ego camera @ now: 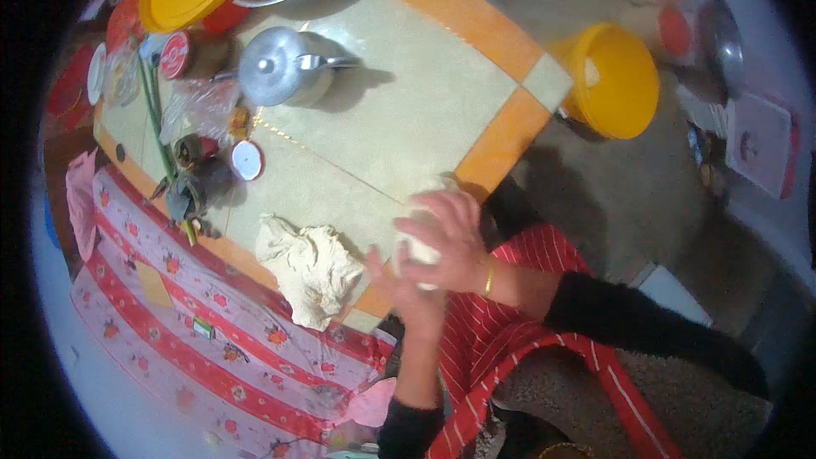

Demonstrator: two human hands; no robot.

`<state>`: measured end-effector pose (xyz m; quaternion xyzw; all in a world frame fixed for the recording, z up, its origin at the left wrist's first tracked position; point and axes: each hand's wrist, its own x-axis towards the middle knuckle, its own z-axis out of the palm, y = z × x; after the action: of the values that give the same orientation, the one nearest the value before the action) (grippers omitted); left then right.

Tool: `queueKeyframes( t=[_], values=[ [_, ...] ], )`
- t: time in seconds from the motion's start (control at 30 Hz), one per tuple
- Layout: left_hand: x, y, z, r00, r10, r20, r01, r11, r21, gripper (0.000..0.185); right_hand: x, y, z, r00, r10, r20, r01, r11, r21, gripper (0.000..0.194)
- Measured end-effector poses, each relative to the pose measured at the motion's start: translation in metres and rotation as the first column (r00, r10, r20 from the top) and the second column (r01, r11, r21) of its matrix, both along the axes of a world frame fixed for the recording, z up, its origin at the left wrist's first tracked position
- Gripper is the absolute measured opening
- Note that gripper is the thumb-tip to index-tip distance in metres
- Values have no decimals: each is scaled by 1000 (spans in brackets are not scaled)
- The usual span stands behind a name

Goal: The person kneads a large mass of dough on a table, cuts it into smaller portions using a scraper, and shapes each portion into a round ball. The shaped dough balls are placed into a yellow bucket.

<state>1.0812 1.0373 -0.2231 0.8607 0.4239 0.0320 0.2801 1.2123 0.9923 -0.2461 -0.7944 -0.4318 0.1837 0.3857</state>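
Over the near corner of the table, a pale lump of what looks like dough (pixel 417 250) sits between my two hands. My right hand (pixel 449 242) curls around it from above, a yellow bangle at the wrist. From below, my left hand (pixel 411 296) cups its lower side, with one finger pointing out to the left. Both hands are slightly blurred, and the fingers hide part of the lump. A bit more pale material (pixel 446 183) shows just beyond my right fingers. Left of my hands lies a crumpled cream cloth (pixel 309 268), draped over the table's edge.
On the tiled table (pixel 382 121) stands a lidded metal kettle (pixel 268 67). Near it are a jar with a red lid (pixel 175 54), a white lid (pixel 247 160), plastic bags (pixel 197 108) and green stalks (pixel 153 115). A yellow bucket (pixel 612 83) stands off the right corner.
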Motion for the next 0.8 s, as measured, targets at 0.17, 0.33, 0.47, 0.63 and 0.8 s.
queueKeyframes(
  t=[0.17,0.33,0.47,0.63,0.8],
  values=[
    [44,30,-66,986,-95,-137,111,987,114,76,23,19,-78,996,-85,35,88,992,-90,44],
    [78,127,-108,969,246,31,-248,961,121,76,56,139,-107,978,162,135,-108,935,-337,32],
    [59,114,-54,954,255,159,-193,925,-326,94,52,130,-50,935,295,198,-239,935,-262,27],
    [16,2,3,994,77,71,-73,996,-49,89,19,5,5,992,29,120,-25,999,-34,38],
    [59,34,-70,981,-115,-155,134,984,120,80,45,31,-64,978,-157,136,166,984,-57,43]
  ],
)
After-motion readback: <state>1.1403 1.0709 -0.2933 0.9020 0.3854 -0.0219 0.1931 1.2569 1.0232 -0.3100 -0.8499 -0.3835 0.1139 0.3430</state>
